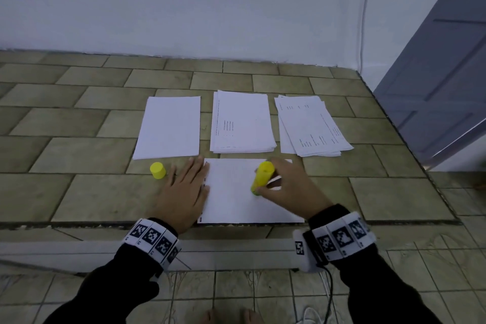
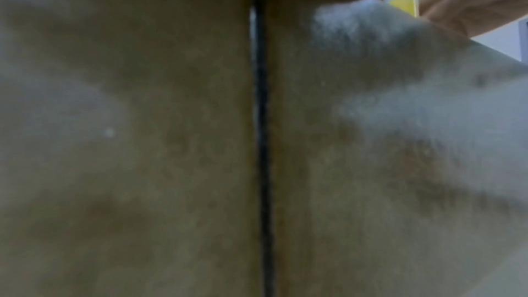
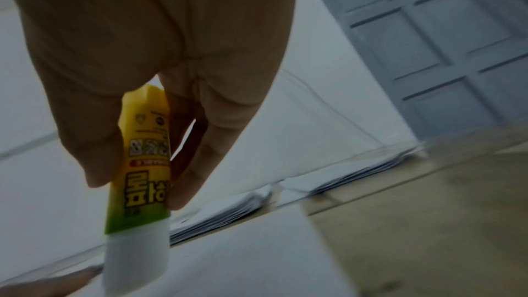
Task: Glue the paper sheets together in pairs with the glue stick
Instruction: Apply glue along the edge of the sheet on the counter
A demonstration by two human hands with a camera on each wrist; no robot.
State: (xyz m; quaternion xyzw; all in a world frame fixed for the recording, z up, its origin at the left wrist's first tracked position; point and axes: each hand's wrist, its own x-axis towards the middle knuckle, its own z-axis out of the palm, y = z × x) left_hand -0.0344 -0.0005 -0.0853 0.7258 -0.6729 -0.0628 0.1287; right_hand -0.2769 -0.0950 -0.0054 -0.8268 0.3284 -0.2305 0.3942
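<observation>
Glue stick point(image 1: 262, 177) pinched in R hand point(image 1: 289, 187), tip on sheet point(image 1: 236, 200); L hand point(image 1: 184, 192) flat, fingers straight, pressing sheet edge.

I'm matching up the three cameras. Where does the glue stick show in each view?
Head: glue stick right of centre, gripped by the right hand over the sheet.
Left wrist: a yellow sliver at the top right.
Right wrist: lower left, white tip down.
Shared landmark: the right hand.

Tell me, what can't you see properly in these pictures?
- Small print on the white paper stacks: too small, head view.
- Glue tip of the yellow glue stick: hidden behind the right hand, head view.
- Left hand: left wrist view shows only blurred floor tile.
</observation>
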